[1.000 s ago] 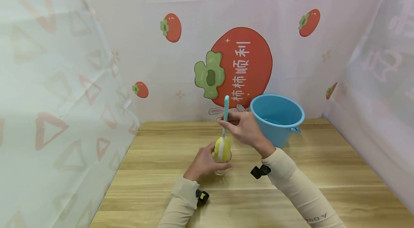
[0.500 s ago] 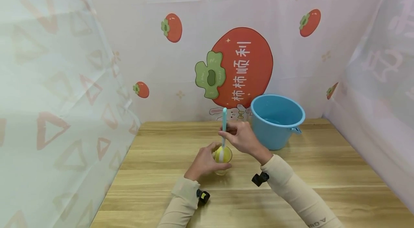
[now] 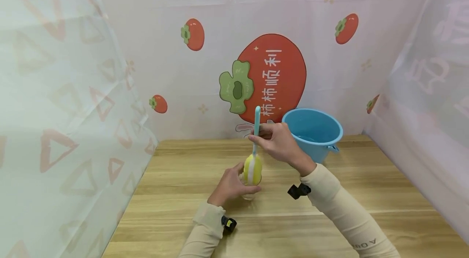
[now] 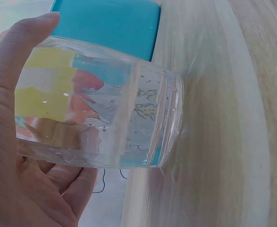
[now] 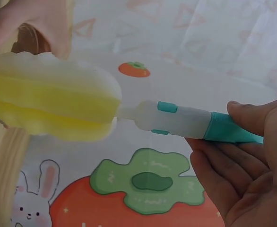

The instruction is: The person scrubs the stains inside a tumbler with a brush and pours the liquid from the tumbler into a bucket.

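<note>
My left hand [image 3: 231, 184] grips a clear glass cup [image 4: 112, 111], thumb on one side and fingers on the other. The cup's base is at the wooden table; the left wrist view shows wet-looking drops on its wall. In my right hand [image 3: 277, 143] is a cup brush [image 3: 253, 168] with a yellow-and-white sponge head and a teal-and-white handle [image 5: 183, 120]. Thumb and fingers pinch the handle, which points upward. The lower part of the sponge sits inside the cup's mouth, while its upper part stands above the rim.
A light-blue bucket [image 3: 316, 152] stands at the back right of the wooden table [image 3: 183, 176], behind my right hand. Printed white cloth [image 3: 205, 79] hangs along the back and both sides. Each wrist carries a small black camera [image 3: 229, 224].
My right hand pushed the brush down into the cup, then drew it up again, so more of the sponge shows above the rim. My left hand has kept its hold on the cup.
</note>
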The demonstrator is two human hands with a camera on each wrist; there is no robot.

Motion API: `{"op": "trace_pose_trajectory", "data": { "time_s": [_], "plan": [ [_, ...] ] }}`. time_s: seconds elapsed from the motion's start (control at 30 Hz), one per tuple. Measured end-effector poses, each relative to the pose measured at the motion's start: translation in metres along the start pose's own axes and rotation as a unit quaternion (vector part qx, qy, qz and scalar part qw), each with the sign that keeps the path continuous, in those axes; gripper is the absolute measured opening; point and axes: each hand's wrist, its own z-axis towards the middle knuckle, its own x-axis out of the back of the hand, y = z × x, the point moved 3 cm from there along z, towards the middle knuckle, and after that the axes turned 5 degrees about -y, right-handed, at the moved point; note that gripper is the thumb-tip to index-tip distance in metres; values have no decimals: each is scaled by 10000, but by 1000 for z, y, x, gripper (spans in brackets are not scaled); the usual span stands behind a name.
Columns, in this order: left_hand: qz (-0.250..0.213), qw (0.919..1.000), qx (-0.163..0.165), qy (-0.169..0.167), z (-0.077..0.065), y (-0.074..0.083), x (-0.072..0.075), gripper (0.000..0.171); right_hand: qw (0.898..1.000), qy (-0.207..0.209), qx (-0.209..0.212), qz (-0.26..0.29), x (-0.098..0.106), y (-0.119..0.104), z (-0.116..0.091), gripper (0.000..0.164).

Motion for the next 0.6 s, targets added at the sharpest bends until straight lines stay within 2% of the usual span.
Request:
{"op": "trace_pose_trajectory", "data": {
  "time_s": [0.17,0.33,0.47,0.6],
  "plan": [
    [66,10000,3,4,0,0,0,61,10000,-49,-6,-85,0,-3,1,13],
    [103,9999,49,-21,0,-1,1,59,9997,-179,82,-110,-9,3,-1,13],
    [88,9999,68,-35,0,-2,0,65,9996,-258,-40,-128,-19,13,-7,13],
    [106,9998,148,-36,0,-3,-1,80,9991,-326,-261,-65,-29,25,-15,9]
  ]
}}
